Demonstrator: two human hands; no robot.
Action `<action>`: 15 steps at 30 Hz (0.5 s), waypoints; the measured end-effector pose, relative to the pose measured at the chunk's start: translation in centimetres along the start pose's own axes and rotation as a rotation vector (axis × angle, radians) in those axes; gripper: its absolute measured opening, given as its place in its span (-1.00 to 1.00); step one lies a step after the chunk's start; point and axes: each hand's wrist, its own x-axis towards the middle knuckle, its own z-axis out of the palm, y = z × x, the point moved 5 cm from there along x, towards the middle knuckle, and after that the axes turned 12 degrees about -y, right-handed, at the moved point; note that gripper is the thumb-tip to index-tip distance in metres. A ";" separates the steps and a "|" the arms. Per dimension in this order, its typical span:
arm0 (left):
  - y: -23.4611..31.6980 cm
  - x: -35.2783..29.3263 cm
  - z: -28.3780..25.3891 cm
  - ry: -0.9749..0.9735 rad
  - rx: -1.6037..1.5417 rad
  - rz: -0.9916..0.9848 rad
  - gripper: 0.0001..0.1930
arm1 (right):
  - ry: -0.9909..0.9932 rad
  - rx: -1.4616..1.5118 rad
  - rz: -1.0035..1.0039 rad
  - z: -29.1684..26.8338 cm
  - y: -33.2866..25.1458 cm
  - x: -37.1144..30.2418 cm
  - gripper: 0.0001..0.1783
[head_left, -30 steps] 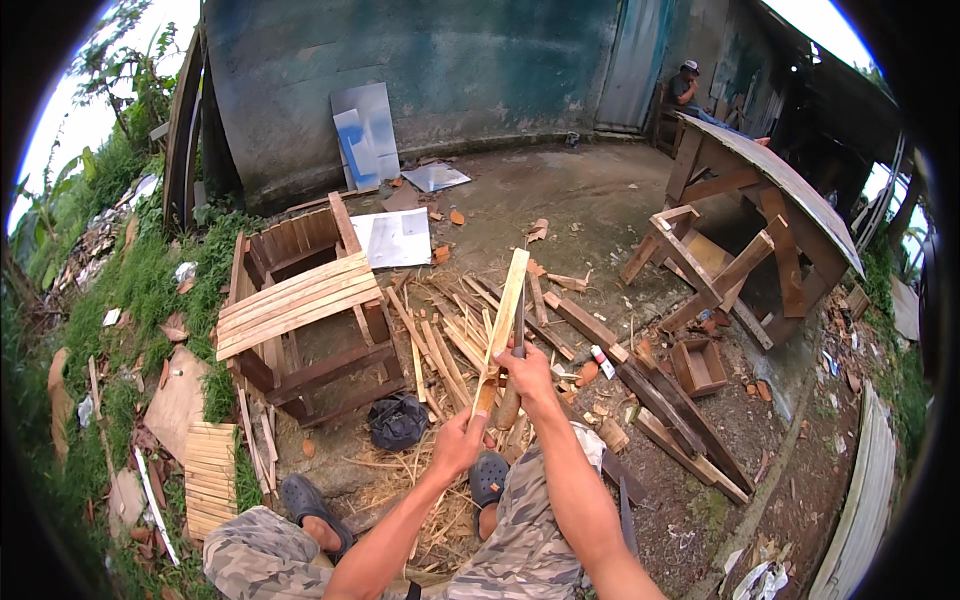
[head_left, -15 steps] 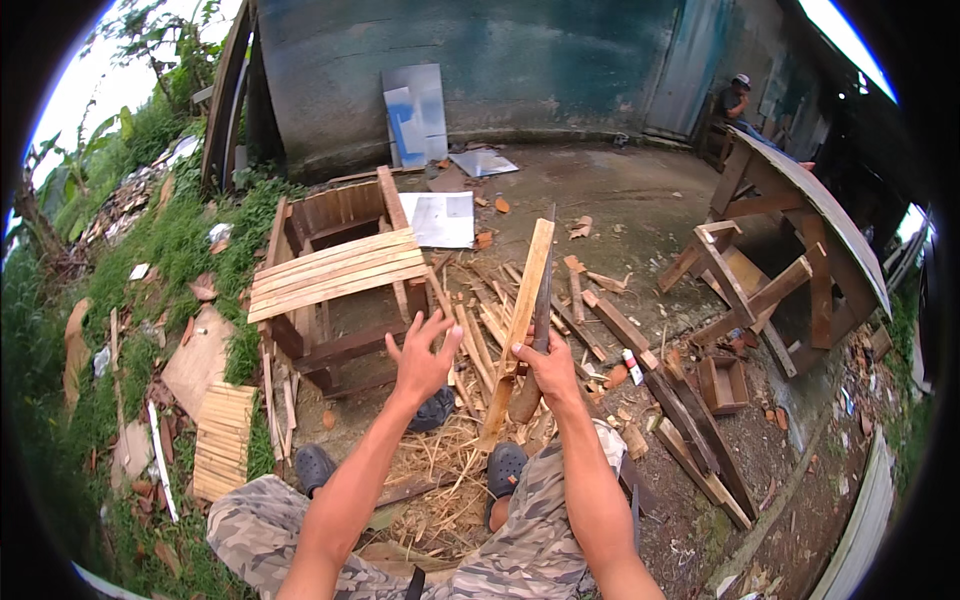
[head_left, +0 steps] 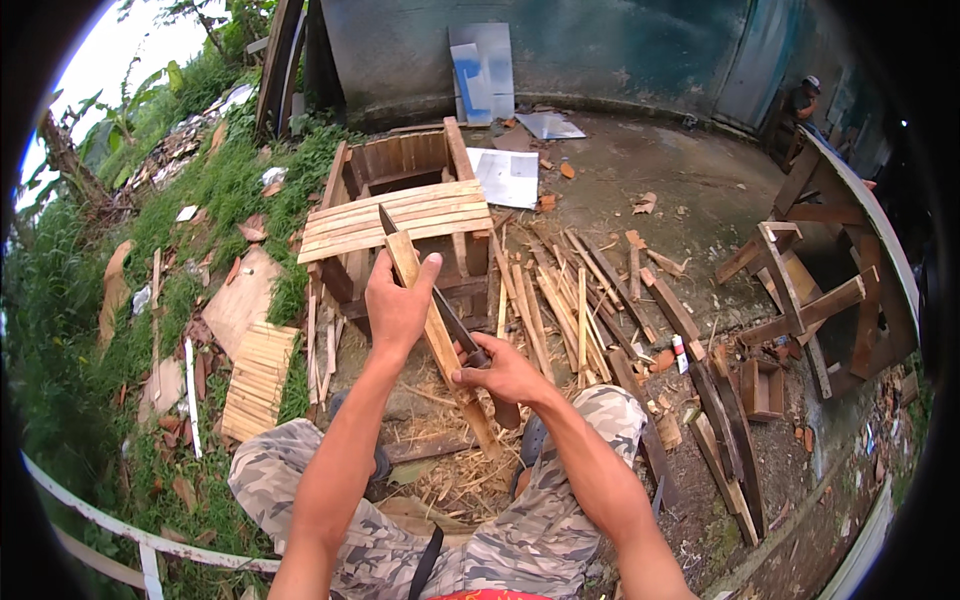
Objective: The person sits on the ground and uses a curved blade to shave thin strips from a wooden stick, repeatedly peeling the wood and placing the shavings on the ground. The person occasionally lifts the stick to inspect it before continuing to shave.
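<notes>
Blue-green paint is fading across the wall (head_left: 610, 60) at the back of this outdoor yard, and split sticks (head_left: 560, 310) are littering the ground in front of the seated person. Ahead and to the left, a slat-topped wooden frame (head_left: 395, 225) is standing near the hands, while a second frame (head_left: 800, 285) is leaning by the raised surface (head_left: 875, 215) at the far right.

Between the person's knees, a wooden strip (head_left: 437, 335) is hanging in the air above the shavings (head_left: 430, 485), its long axis slanting from the upper left, away from the body, down to the lower right. Left hand (head_left: 398, 305) is holding the far part, its fingers wrapping the strip from the left and the thumb lying along the other side. Right hand (head_left: 500, 372) is closing round the handle of a knife (head_left: 455, 325), with its thumb resting at the strip's nearer half; whether its other fingers are touching the wood, one cannot tell.

One relation seems to be mattering most: the blade is running almost parallel to the strip, crossing behind it at a shallow angle, its tip poking out past the far end, close beyond the left fingers.
</notes>
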 end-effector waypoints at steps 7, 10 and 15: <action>-3.1 -4.8 -3.4 0.293 -0.026 0.170 -0.73 | 0.206 -0.275 0.032 0.6 2.0 1.0 -0.63; -6.0 -7.1 -3.9 0.276 -0.068 0.061 -0.69 | 0.341 -0.369 0.135 -0.7 2.5 0.2 -0.61; -11.6 -12.0 -2.4 0.258 0.156 -0.108 -0.63 | 0.418 -0.378 0.233 -1.6 2.1 -0.7 -0.59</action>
